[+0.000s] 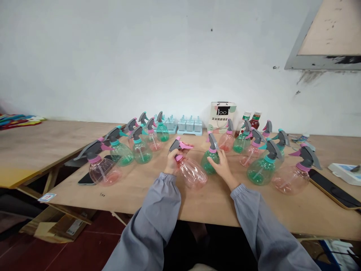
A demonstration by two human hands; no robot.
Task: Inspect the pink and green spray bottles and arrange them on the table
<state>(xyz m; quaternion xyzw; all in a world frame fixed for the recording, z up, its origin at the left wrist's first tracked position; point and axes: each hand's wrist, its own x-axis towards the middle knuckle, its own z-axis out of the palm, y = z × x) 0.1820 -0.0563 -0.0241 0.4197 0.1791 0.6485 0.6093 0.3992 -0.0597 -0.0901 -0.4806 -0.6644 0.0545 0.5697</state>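
My left hand is wrapped round the neck of a pink spray bottle, just at its grey and pink trigger head. That bottle leans, its base toward the right. My right hand grips a green spray bottle near the shoulder, thumb on the body and fingers behind the pink collar. This green bottle stands almost upright, with a grey and pink head. To the right of my right hand is another green bottle with a teal collar. Left of my left hand stands a green bottle.
More pink and green spray bottles stand in two groups, left and right. Pale blue popsicle molds, a paper bag and red-filled bottles line the wall. Phones lie at the left and right. Another table adjoins at left.
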